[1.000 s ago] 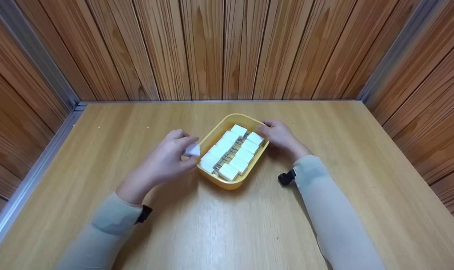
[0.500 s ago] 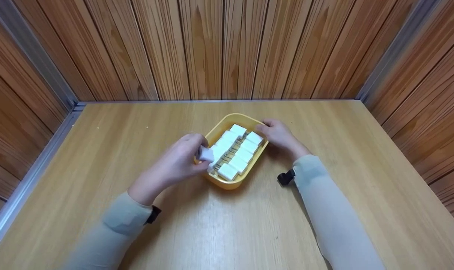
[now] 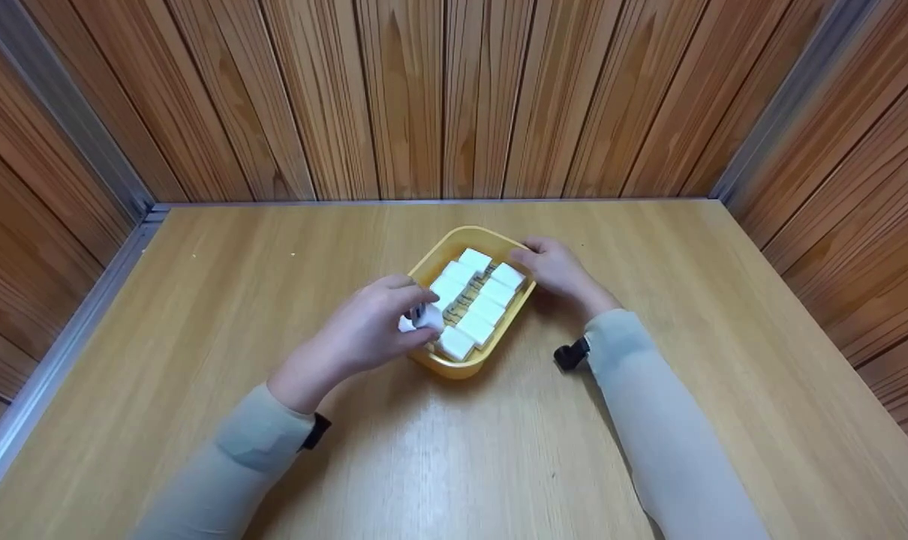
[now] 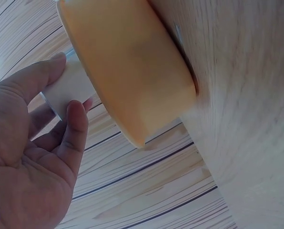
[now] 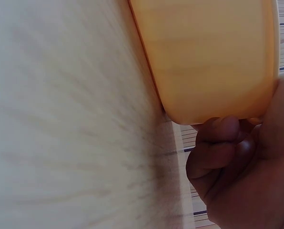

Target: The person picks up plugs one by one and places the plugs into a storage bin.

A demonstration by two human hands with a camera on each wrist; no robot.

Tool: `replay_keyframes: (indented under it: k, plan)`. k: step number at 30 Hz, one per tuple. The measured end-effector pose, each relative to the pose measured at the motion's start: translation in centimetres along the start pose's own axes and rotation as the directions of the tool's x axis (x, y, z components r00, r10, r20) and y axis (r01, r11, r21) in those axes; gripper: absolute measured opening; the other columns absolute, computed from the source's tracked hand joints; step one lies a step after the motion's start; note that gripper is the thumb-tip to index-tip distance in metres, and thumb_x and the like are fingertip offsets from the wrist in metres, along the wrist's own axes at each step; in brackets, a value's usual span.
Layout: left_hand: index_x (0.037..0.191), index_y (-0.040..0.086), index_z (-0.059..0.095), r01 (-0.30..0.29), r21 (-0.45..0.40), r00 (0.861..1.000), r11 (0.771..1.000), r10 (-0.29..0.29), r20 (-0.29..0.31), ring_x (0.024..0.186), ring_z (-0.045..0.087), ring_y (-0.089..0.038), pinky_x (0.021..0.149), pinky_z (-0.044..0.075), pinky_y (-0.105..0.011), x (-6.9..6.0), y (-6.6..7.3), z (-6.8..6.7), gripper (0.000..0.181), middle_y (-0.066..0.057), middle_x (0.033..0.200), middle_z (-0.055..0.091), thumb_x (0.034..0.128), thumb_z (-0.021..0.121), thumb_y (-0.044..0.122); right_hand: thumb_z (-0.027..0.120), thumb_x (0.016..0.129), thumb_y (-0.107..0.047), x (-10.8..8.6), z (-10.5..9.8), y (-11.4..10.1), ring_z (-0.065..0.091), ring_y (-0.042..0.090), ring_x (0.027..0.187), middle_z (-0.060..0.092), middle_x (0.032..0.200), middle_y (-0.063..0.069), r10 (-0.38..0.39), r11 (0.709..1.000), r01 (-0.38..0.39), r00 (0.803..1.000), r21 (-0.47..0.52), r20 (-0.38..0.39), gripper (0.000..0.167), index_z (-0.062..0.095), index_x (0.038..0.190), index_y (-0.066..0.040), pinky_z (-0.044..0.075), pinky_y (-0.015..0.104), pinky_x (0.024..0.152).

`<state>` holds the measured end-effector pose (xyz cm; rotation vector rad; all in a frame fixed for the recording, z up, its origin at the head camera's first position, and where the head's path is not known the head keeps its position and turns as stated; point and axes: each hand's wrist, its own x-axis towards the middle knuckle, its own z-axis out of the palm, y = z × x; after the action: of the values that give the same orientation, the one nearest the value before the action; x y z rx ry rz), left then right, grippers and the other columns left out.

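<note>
A yellow plastic basket (image 3: 433, 264) stands on the table, set at a slant, with two rows of small white blocks (image 3: 486, 309) inside. Over its near-left part my left hand (image 3: 371, 322) pinches one white block (image 3: 428, 318) between thumb and fingers. That block has a dark mark on its side; its exact kind cannot be told. In the left wrist view the held block (image 4: 70, 88) shows just above the basket's rim. My right hand (image 3: 563, 274) grips the basket's far-right rim, thumb on top, and the right wrist view shows its curled fingers (image 5: 213, 148) against the outer wall.
The wooden table (image 3: 454, 465) runs back to a wood-plank wall (image 3: 439, 97). Plank side walls with metal corner strips stand left and right. Tiny white specks lie on the table at the left. Narrow dark marks show between the block rows.
My left hand has moved right, from beside the basket to over its near-left part, carrying the white block. The right hand and the basket stay practically where they were.
</note>
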<state>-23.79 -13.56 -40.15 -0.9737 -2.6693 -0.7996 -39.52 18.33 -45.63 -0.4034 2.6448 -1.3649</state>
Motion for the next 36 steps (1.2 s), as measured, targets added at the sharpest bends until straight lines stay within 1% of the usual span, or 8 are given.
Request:
replay_keyframes:
  k: [4,7,10,12,17,24,30,36]
  plan:
    - [0.133,-0.001,0.075,0.002,0.015,1.0,1.0,-0.002,0.016,0.099,0.068,-0.025,0.086,0.06,-0.044,0.1,0.2,0.2,0.045,-0.012,0.113,0.075,0.0967,0.09,0.021,0.06,0.115,-0.031,0.0,0.0,0.0,0.061,0.029,0.106,0.072,0.117,0.017,0.001,1.0,-0.001,1.0,-0.002,-0.001,0.037,0.074,0.128,0.001,0.047,0.04,0.096]
    - [0.133,0.0,0.07,0.052,-0.005,0.998,0.999,-0.052,0.034,0.097,0.067,-0.025,0.084,0.059,-0.043,0.2,0.4,0.2,0.049,-0.01,0.11,0.074,0.096,0.091,0.023,0.06,0.115,-0.031,0.0,0.0,0.1,0.061,0.029,0.108,0.072,0.119,0.017,0.002,1.0,-0.002,1.0,-0.012,0.0,0.038,0.073,0.129,0.001,0.047,0.042,0.099]
    - [0.128,0.004,0.065,0.112,-0.029,0.993,0.993,-0.11,0.052,0.091,0.064,-0.022,0.08,0.057,-0.04,0.3,0.6,0.2,0.048,-0.005,0.103,0.07,0.0949,0.092,0.026,0.059,0.115,-0.031,0.1,0.0,0.1,0.062,0.031,0.112,0.072,0.123,0.019,0.011,1.0,-0.011,1.0,-0.008,0.005,0.039,0.073,0.133,0.002,0.048,0.045,0.103]
    - [0.124,0.006,0.062,0.131,-0.034,0.99,0.991,-0.129,0.06,0.087,0.062,-0.019,0.077,0.055,-0.038,0.3,0.7,0.2,0.048,-0.003,0.099,0.067,0.0943,0.093,0.028,0.059,0.116,-0.03,0.1,0.0,0.1,0.062,0.032,0.115,0.072,0.126,0.02,0.018,1.0,-0.018,1.0,-0.002,0.01,0.04,0.072,0.135,0.002,0.048,0.047,0.107]
    - [0.116,0.007,0.063,0.079,-0.01,0.996,0.997,-0.079,0.038,0.083,0.061,-0.019,0.074,0.054,-0.039,0.2,0.7,0.3,0.045,-0.001,0.095,0.068,0.0927,0.094,0.029,0.059,0.115,-0.03,0.1,0.1,0.0,0.063,0.034,0.12,0.072,0.128,0.022,0.014,1.0,-0.014,1.0,0.004,0.01,0.041,0.072,0.137,0.003,0.046,0.049,0.112]
    - [0.115,0.008,0.066,0.011,0.031,1.0,0.999,-0.011,0.0,0.078,0.065,-0.018,0.069,0.056,-0.041,0.1,0.7,0.4,0.043,-0.001,0.097,0.075,0.0924,0.094,0.031,0.058,0.116,-0.028,0.2,0.0,0.1,0.064,0.031,0.114,0.074,0.125,0.021,0.008,1.0,-0.008,1.0,0.009,0.011,0.04,0.072,0.136,0.003,0.048,0.045,0.106]
    - [0.119,0.009,0.068,0.011,0.045,0.999,0.999,-0.013,0.04,0.073,0.06,-0.017,0.064,0.05,-0.036,0.2,1.0,0.4,0.043,-0.001,0.093,0.074,0.0938,0.093,0.033,0.058,0.116,-0.028,0.2,-0.1,0.0,0.064,0.032,0.118,0.073,0.13,0.022,0.022,0.999,-0.022,1.0,0.023,0.014,0.043,0.07,0.142,0.004,0.048,0.045,0.109]
    - [0.122,0.01,0.073,0.008,0.055,0.997,0.998,-0.012,0.07,0.074,0.06,-0.018,0.065,0.048,-0.033,0.1,1.1,0.6,0.043,0.0,0.094,0.073,0.0941,0.092,0.036,0.059,0.116,-0.029,0.2,0.0,-0.1,0.063,0.034,0.123,0.071,0.134,0.023,0.028,0.999,-0.028,0.999,0.019,0.024,0.045,0.068,0.145,0.003,0.046,0.049,0.114]
